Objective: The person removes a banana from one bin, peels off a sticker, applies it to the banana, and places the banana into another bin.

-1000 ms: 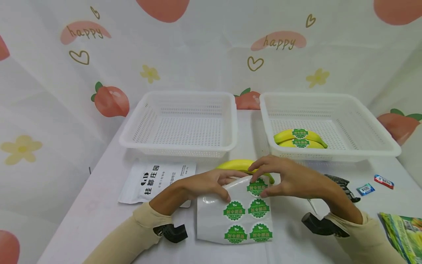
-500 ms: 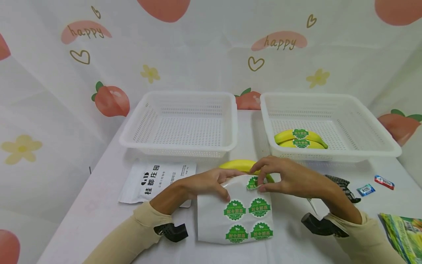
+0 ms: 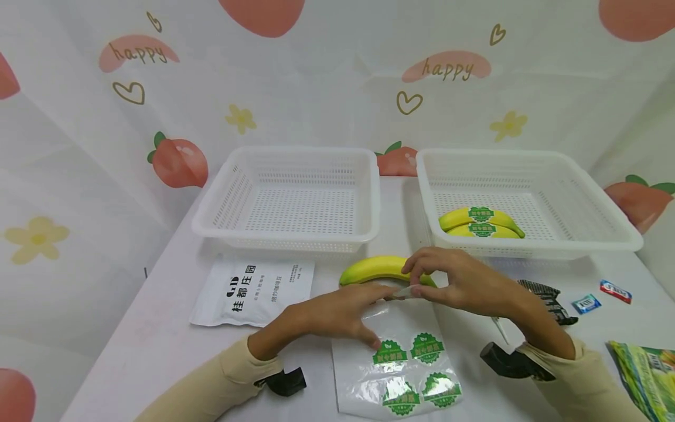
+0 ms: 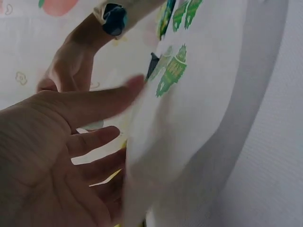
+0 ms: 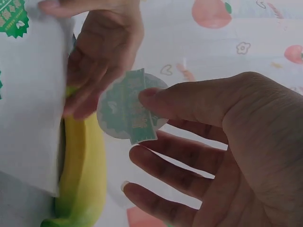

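My right hand point(image 3: 459, 281) pinches a round sticker point(image 5: 118, 109) between thumb and fingers; the right wrist view shows its pale underside, with the green print showing through. My left hand point(image 3: 337, 310) lies over the upper left part of a white sticker sheet point(image 3: 364, 375), its fingers and thumb loosely spread. In the left wrist view the sheet's edge runs close by those fingers; firm contact cannot be made out. Several green round stickers point(image 3: 390, 353) show on the sheet's lower right. Just beyond both hands lies a yellow banana point(image 3: 369, 268), its right end partly covered by the right fingers.
Two white baskets point(image 3: 287, 237) stand at the back; the right basket point(image 3: 585, 246) contains two stickered bananas point(image 3: 480, 218). A white pouch point(image 3: 253, 293) lies left. On the right are a black packet point(image 3: 545, 299), small wrapped packets point(image 3: 586, 303) and a green-yellow bag point(image 3: 645, 375).
The right hand has peeled the top sticker off the sheet. The sheet has dropped toward the front and right, the left hand has shifted slightly right, and more of the banana shows.
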### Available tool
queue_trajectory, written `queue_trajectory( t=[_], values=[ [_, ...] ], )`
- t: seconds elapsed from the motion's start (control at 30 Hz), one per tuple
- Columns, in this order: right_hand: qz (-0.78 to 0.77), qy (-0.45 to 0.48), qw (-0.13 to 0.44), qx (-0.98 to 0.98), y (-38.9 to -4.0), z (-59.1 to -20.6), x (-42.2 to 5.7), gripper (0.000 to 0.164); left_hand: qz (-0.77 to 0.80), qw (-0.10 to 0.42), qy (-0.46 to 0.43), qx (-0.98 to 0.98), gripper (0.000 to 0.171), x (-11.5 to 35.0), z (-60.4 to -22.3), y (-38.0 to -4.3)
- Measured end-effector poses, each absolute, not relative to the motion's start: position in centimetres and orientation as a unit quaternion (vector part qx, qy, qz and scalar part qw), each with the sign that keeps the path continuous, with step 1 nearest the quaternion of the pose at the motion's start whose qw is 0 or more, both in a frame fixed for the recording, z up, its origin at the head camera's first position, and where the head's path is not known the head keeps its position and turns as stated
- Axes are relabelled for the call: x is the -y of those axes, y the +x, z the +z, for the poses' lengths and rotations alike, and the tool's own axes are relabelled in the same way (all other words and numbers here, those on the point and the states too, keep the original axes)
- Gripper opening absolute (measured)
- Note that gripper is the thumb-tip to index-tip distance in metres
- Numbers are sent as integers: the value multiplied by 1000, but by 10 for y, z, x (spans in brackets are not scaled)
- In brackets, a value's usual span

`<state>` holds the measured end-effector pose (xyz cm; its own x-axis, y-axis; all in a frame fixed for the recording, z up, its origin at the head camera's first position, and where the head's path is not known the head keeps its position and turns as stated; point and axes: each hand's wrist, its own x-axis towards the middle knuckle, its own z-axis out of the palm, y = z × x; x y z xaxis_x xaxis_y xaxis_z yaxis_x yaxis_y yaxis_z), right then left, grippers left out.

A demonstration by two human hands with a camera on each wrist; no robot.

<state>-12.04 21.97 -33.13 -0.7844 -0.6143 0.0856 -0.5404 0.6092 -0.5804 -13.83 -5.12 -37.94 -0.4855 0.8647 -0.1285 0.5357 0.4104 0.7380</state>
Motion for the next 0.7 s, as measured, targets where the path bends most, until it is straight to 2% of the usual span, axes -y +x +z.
queue_trajectory(
  t=[0.3,0.47,0.53,0.63,0.7],
  values=[
    [-315,-352,38,-881,-120,-340,-214,23,506,256,330,-755,32,48,-376,-138],
    [-323,-356,39,-876,-120,-345,-207,22,528,209,284,-773,24,48,-376,-139],
    [-330,-335,41,-882,-120,-346,-206,18,511,176,279,-793,21,48,-378,-140],
    [-339,-295,34,-893,-122,-348,-204,23,491,130,286,-812,17,47,-380,-141],
    [-336,-276,20,-900,-124,-351,-203,20,483,108,294,-818,15,47,-382,-142]
  ],
)
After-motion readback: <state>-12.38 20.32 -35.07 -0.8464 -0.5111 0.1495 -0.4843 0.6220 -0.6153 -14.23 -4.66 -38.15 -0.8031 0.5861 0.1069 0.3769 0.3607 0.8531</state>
